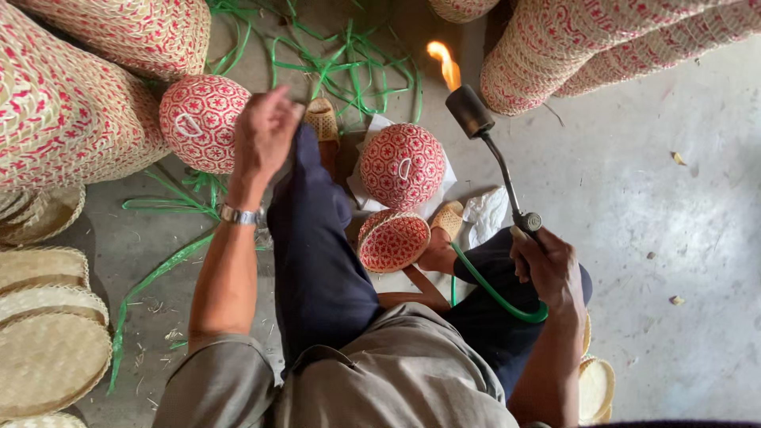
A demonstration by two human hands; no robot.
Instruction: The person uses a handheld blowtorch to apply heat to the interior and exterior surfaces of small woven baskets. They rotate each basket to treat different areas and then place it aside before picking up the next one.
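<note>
A lit gas torch [507, 178] is gripped by the right hand [547, 269], flame up, while the left hand [265, 131], loosely curled and empty, hovers beside a red-and-white woven ball basket [204, 121], judged due for singeing next.

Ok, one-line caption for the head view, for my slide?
Right hand holds a lit gas torch on a green hose; left hand is raised beside a red-and-white woven basket.
</note>
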